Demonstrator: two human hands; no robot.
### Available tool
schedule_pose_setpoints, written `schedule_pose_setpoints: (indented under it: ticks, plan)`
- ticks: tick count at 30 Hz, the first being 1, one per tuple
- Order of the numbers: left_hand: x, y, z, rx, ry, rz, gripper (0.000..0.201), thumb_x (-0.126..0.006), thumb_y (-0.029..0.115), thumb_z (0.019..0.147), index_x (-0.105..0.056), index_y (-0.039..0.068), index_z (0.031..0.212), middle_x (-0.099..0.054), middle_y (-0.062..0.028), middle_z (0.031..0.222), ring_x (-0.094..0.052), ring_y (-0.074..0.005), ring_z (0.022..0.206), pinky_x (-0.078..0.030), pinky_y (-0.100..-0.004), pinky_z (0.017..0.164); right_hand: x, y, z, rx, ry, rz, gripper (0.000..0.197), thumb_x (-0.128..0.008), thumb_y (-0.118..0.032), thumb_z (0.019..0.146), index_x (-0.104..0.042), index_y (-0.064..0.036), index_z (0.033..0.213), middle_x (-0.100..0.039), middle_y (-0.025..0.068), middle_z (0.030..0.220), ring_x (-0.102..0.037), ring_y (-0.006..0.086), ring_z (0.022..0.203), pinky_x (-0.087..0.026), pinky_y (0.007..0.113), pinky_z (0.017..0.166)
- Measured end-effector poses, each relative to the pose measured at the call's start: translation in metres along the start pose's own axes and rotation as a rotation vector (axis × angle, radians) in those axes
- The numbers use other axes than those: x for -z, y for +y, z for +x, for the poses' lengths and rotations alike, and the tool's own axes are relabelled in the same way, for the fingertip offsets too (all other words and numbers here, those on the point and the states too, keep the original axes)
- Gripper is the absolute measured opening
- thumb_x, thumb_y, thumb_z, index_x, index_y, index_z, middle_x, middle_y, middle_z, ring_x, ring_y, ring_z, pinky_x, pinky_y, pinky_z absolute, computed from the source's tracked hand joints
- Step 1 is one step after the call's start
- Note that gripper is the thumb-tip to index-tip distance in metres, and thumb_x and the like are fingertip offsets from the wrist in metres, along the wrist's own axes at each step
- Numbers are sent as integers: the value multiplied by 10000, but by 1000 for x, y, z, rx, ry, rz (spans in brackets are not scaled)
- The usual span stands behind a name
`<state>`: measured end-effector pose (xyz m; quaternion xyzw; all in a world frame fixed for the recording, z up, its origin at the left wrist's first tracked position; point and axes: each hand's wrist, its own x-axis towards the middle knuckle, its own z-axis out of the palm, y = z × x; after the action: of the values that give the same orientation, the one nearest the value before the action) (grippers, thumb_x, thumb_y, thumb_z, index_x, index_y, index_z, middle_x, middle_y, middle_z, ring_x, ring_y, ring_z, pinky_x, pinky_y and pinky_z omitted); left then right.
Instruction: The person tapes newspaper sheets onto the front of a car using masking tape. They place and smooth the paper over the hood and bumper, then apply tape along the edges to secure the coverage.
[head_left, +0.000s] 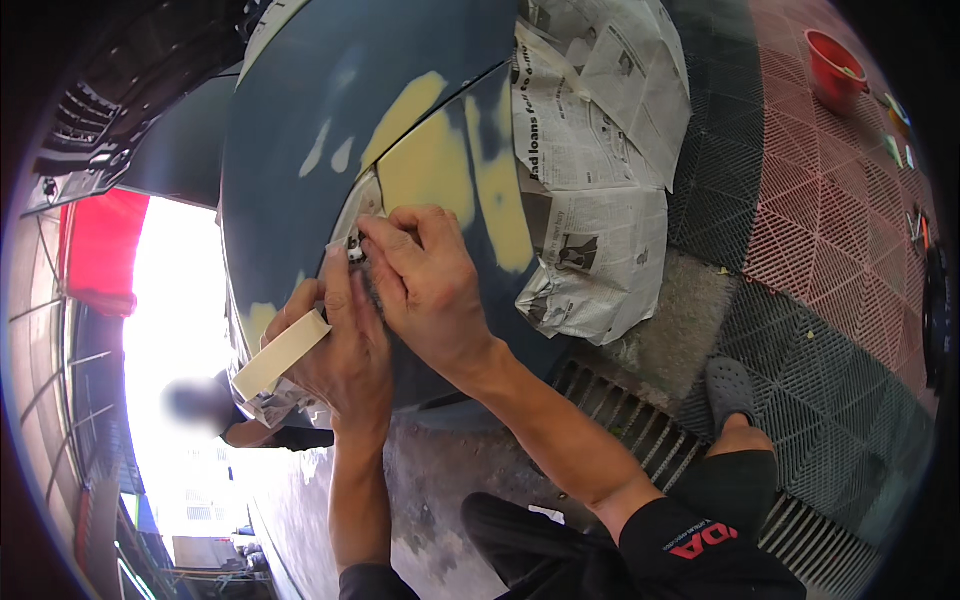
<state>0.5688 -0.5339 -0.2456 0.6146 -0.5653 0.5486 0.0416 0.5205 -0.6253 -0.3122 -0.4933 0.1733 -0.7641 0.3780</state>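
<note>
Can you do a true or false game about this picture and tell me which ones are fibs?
1. The tape roll is at the left hand. True.
2. The bucket is red. True.
3. The right hand is inside the bucket. False: it is up at the car, near the left hand's fingertips.
4. Newspaper covers part of the car. True.
5. The car has just one yellow patch. False: it has several yellow patches.
6. The bucket sits on top of the car. False: it stands on the floor tiles, over on the right.
</note>
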Motion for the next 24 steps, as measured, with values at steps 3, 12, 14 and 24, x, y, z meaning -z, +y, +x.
schedule_pose_setpoints:
  ticks: [3, 12, 14, 24]
  plan:
    - [-1, -2, -2, 4, 19, 22, 473, -848, 145, 959, -778, 172, 1426, -659, -28, 1108, -598, -247, 1035, -443, -444, 956, -1, 0, -1, 2, -12, 11, 337, -792, 12, 914, -769, -13, 1250, -640, 138, 1101, -650, 315, 993, -563, 416, 843]
    - [3, 5, 4, 53, -52, -42, 368, -829, 154, 974, -785, 141, 1339, -668, -29, 1125, -615, -260, 1079, -416, -486, 1002, 11, 4, 5, -11, -80, 109, 407, -764, 57, 965, -746, -29, 1362, -694, 140, 1121, -724, 252, 934, -604, 356, 767]
    - [5, 9, 7, 97, -82, -63, 300, -817, 167, 988, -784, 134, 1285, -672, -38, 1130, -623, -269, 1086, -400, -505, 1014, 16, 6, 9, -4, -123, 106, 433, -754, 59, 970, -731, -32, 1393, -694, 140, 1129, -728, 254, 934, -606, 359, 770]
    - [2, 10, 15, 123, -60, 33, 140, -753, 231, 1048, -744, 136, 1151, -667, -55, 1125, -614, -297, 1071, -373, -507, 948, 4, -5, 12, 31, -73, 51, 380, -751, 25, 992, -744, 2, 1371, -679, 146, 1150, -714, 250, 898, -611, 346, 791]
